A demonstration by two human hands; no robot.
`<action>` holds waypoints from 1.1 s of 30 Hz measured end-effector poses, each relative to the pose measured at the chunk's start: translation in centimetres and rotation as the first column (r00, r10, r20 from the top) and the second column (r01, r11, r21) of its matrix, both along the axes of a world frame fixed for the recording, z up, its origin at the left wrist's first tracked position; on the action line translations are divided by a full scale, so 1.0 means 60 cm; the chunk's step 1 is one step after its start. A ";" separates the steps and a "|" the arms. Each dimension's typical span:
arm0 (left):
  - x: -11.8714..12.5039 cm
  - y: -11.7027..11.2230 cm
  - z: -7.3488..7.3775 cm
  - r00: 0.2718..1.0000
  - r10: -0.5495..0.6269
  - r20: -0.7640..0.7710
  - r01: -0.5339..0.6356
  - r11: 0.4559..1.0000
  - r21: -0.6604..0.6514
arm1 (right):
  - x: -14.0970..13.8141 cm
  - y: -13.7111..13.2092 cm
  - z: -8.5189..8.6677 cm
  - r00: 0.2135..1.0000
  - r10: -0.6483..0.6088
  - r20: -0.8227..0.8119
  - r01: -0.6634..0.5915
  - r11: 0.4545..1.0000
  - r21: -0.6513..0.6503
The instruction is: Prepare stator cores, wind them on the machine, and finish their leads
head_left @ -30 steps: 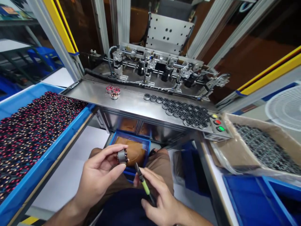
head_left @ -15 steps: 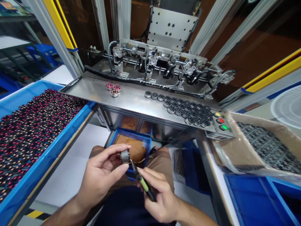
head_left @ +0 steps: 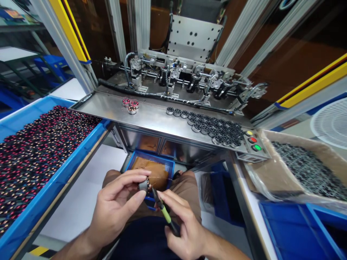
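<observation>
My left hand (head_left: 116, 206) pinches a small wound motor stator (head_left: 143, 185) between thumb and fingers, over my lap. My right hand (head_left: 184, 224) grips a small cutter with a green handle (head_left: 164, 211), its black tip touching the stator's edge. A thin copper wire runs from the stator to the right. Just beyond my hands sits a small blue bin of copper wire scraps (head_left: 154, 169).
A steel machine shelf (head_left: 151, 117) carries three wound stators (head_left: 130, 105) and several bare black cores (head_left: 214, 128), with yellow, red and green buttons (head_left: 252, 141) at its right end. A blue tray of wound stators (head_left: 32, 144) lies left; a cardboard box of cores (head_left: 303, 169) lies right.
The cutter tip has moved up to the stator, from a gap below it to touching its edge. Both hands stayed over my lap.
</observation>
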State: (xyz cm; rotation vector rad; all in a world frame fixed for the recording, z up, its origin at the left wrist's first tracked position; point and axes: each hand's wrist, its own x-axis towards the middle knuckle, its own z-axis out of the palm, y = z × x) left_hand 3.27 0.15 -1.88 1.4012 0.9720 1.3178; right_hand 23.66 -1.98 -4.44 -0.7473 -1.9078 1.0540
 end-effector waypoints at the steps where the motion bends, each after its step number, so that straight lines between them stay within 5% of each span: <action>1: 0.000 0.000 0.001 1.000 -0.004 -0.005 0.004 1.000 0.001 | 0.000 0.001 0.000 1.000 0.007 -0.007 -0.007 1.000 -0.003; 13: 0.000 0.001 0.002 0.999 -0.028 -0.037 0.028 1.000 0.002 | 0.000 -0.004 -0.007 0.998 -0.068 0.015 0.066 0.995 0.080; 33: -0.010 -0.011 -0.001 0.990 -0.058 -0.131 0.078 0.985 0.153 | -0.007 -0.001 0.000 0.998 -0.056 -0.026 0.056 0.998 0.019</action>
